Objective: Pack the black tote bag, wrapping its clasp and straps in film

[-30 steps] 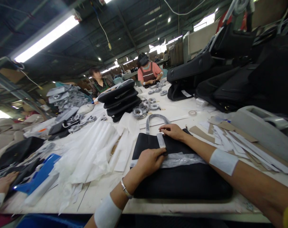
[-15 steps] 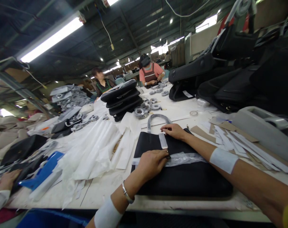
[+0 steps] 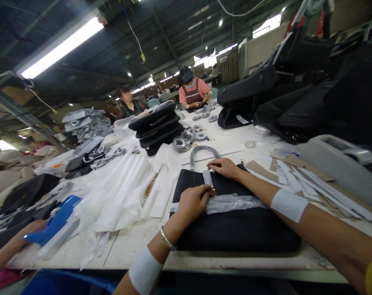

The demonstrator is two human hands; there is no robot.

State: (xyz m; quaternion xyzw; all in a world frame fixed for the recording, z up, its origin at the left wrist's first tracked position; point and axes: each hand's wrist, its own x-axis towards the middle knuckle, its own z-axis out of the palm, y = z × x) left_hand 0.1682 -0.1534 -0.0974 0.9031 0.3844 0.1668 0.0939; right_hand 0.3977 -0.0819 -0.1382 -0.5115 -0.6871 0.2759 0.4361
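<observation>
A black handbag (image 3: 235, 233) lies flat on the table in front of me, with a band of clear plastic wrap (image 3: 235, 203) across it. Its handle (image 3: 204, 149), covered in clear film, stands up at the far edge. A short strap (image 3: 208, 178) under whitish film runs down from that edge to a gold clasp (image 3: 214, 192). My left hand (image 3: 194, 203) has closed fingers at the clasp, partly covering it. At the bag's far edge, beside the strap, my right hand (image 3: 226, 168) pinches with curled fingers; its fingertips are partly hidden.
Left of the bag lie white tissue sheets (image 3: 121, 192) and a blue plastic object (image 3: 55, 219), where a co-worker's hand (image 3: 35, 227) reaches in. Stacked black bags (image 3: 156, 127) and wrapped handles (image 3: 186, 139) sit beyond. Paper strips (image 3: 299, 180) and a grey bin (image 3: 342, 159) are right.
My left hand has drawn slightly up and left, uncovering more of the gold clasp. My right hand stays in place. The co-worker's hand at left has moved right to the blue object.
</observation>
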